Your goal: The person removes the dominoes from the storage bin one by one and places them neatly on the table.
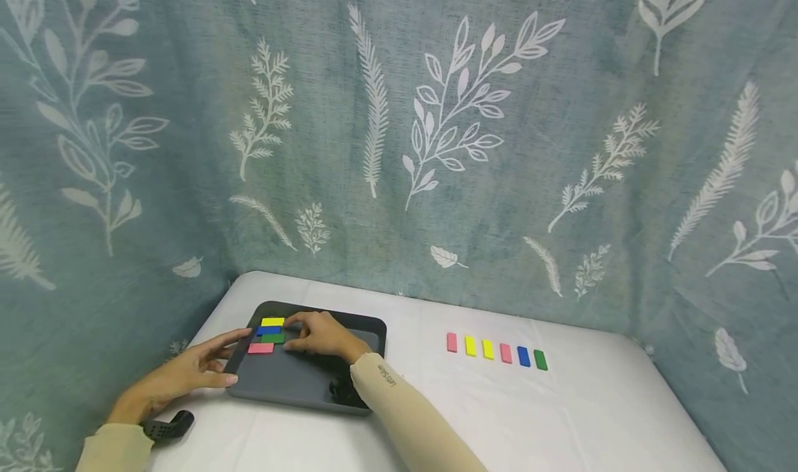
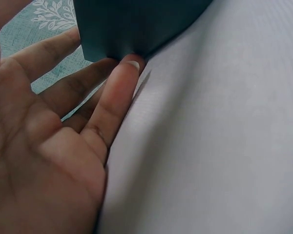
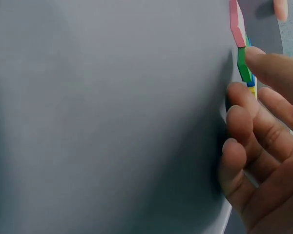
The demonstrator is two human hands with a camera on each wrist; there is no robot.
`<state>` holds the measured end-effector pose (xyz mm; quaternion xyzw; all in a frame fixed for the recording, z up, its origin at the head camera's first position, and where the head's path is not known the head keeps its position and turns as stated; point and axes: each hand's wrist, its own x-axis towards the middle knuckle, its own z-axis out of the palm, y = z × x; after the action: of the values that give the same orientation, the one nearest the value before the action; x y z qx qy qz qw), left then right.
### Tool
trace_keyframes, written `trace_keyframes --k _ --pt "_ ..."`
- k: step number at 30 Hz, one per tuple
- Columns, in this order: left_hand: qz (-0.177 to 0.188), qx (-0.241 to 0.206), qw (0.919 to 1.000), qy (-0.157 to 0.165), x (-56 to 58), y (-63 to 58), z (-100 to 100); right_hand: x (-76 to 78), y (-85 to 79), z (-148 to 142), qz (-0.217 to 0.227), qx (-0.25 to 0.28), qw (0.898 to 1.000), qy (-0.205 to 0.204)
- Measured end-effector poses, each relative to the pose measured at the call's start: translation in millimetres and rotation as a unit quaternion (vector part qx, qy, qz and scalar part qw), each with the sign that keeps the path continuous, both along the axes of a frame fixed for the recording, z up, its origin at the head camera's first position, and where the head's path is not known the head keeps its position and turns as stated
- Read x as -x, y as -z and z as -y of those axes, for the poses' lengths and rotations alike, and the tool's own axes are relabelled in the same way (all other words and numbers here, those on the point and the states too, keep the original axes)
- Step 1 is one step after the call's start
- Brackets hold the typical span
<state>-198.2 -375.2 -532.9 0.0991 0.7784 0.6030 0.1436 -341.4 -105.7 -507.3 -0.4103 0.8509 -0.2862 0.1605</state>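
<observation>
Inside a dark grey tray [image 1: 299, 382], at its left end, lie four flat blocks in a stack of rows: yellow [image 1: 273, 321], blue [image 1: 268, 330], green [image 1: 272, 339] and pink [image 1: 260, 348]. My right hand [image 1: 321, 335] reaches over the tray, thumb and index finger apart beside the right ends of the yellow and green blocks. In the right wrist view the thumb tip overlaps the green block [image 3: 243, 66], and the other fingers bend loosely. My left hand [image 1: 181, 373] rests at the tray's left side, its fingers spread along the outer wall [image 2: 132, 29].
Right of the tray, a row of several blocks lies on the white cloth: pink [image 1: 451, 342], yellow [image 1: 470, 346], yellow [image 1: 488, 349], pink [image 1: 506, 353], blue [image 1: 523, 356], green [image 1: 540, 360]. A patterned curtain [image 1: 349, 250] stands behind and beside the table.
</observation>
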Motion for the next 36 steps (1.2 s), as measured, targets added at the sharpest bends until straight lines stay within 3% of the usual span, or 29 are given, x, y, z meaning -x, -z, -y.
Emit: trace_keyframes --k 10,26,36 --pt "0.005 -0.002 0.9999 -0.008 1.1 -0.1 -2.7 -3.2 -1.0 10.9 -0.052 -0.033 0.998 0.022" --pt "-0.008 0.003 1.0000 0.001 1.1 1.7 -0.6 -3.2 3.6 10.0 -0.061 -0.020 0.998 0.016" --pt "-0.015 -0.003 0.9999 0.007 1.2 2.2 0.1 -10.3 0.2 8.5 -0.087 -0.003 0.996 -0.033"
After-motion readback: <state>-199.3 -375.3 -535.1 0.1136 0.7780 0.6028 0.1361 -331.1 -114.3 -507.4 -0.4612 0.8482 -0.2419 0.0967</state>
